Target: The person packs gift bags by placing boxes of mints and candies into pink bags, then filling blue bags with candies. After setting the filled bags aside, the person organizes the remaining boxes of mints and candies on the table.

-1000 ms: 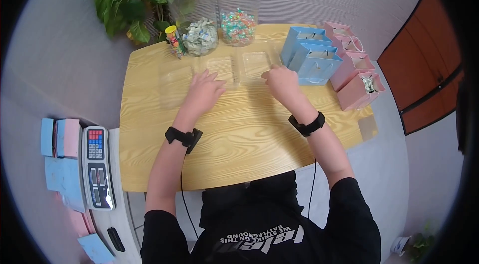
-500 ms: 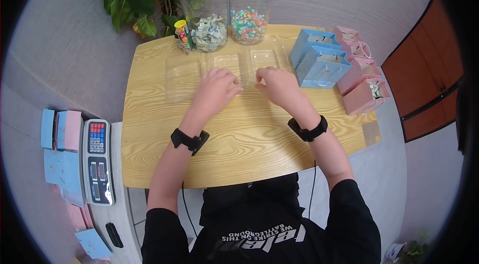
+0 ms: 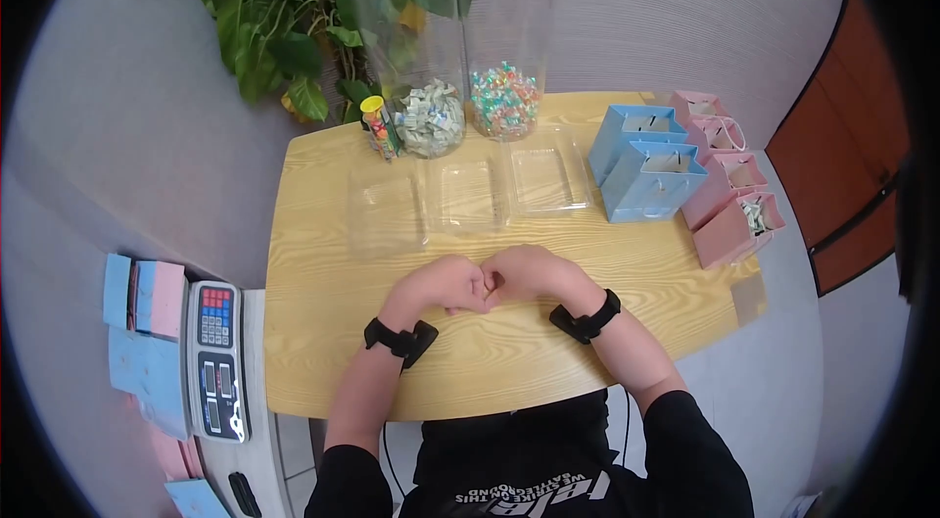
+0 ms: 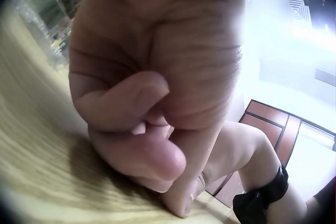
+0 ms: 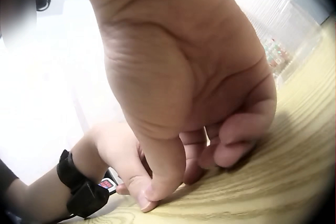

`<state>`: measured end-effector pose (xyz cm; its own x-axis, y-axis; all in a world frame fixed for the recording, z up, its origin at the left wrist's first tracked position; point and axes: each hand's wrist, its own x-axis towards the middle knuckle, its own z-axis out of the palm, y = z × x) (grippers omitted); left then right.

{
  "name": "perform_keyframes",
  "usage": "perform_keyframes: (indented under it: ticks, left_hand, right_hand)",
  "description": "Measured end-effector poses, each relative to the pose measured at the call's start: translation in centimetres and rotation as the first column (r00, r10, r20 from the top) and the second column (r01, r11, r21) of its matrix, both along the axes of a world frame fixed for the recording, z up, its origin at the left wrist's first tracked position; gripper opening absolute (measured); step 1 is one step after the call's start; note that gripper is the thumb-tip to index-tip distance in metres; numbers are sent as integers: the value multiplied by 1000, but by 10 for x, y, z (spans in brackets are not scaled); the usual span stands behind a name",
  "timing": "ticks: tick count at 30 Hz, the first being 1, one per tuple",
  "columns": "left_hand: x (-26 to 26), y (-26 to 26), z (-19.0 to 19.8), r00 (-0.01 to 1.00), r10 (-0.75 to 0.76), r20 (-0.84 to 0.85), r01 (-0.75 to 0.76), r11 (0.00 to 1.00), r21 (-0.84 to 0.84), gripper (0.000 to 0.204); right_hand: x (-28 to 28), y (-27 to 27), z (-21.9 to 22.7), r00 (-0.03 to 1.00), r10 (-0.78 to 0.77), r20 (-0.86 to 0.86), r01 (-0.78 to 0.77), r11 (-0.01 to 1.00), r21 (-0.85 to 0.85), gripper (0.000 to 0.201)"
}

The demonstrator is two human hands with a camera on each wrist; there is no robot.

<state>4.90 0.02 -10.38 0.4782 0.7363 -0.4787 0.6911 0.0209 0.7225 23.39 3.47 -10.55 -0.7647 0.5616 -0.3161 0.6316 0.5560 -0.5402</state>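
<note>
Both hands have come together over the front half of the wooden table [image 3: 392,391]. My left hand [image 3: 446,285] has loosely curled fingers, and its palm shows bare in the left wrist view. Its fingertips meet those of my right hand [image 3: 531,271], which is loosely curled too, with no object in it. Beyond them three clear plastic trays stand in a row: a left tray [image 3: 387,214], a middle tray [image 3: 470,195] and a right tray [image 3: 543,175], all holding nothing.
Behind the trays are a yellow-capped tube [image 3: 380,129], a jar of pale wrapped pieces [image 3: 429,118] and a jar of colourful wrapped pieces [image 3: 506,99]. Blue gift bags [image 3: 651,180] and pink gift bags [image 3: 729,234] line the right. A scale [image 3: 220,361] sits left of the table.
Both hands have drawn back from the trays towards the body and met each other. The head view has shifted, so the table sits lower in it. The trays appear unmoved on the table.
</note>
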Motion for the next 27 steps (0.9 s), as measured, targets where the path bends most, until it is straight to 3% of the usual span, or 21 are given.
perform_keyframes:
  ticks: [3, 11, 27]
  left_hand:
    - [1, -2, -9, 999, -29, 13, 29, 999, 13, 25]
    - [-6, 1, -6, 967, 157, 199, -115, 972, -207, 22]
    - [-6, 11, -3, 982, 85, 167, -42, 968, -248, 27]
  right_hand:
    - [0, 2, -7, 1000, 2, -29, -1, 1000, 28, 31]
    - [-3, 9, -7, 1000, 27, -4, -27, 1000, 2, 31]
    - [-5, 10, 1, 998, 30, 46, -29, 999, -16, 28]
